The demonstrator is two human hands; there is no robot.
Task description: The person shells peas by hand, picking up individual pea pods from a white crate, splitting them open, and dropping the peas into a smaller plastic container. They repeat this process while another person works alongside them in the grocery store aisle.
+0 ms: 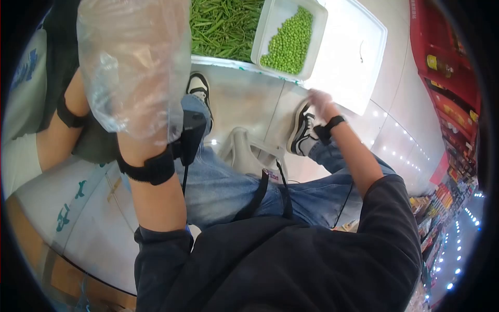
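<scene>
My left hand [136, 73] is raised close to the camera inside a loose clear plastic glove, with a black band on the wrist. Its fingers are hidden by the crumpled plastic. My right hand [319, 100], also gloved and blurred, hovers at the near edge of a large white tray [353, 57], just above my right shoe. The tray holds a pile of green pea pods [223, 26] and a smaller white tub [270, 21] of shelled peas [291, 41]. Nothing is clearly seen in either hand.
I sit in blue jeans with black-and-white sneakers [304, 130] on a pale tiled floor. A white bag [244, 151] lies between my legs. Another person's arm [60, 130] with a black wristband is at the left. Red shop shelves [447, 78] stand at the right.
</scene>
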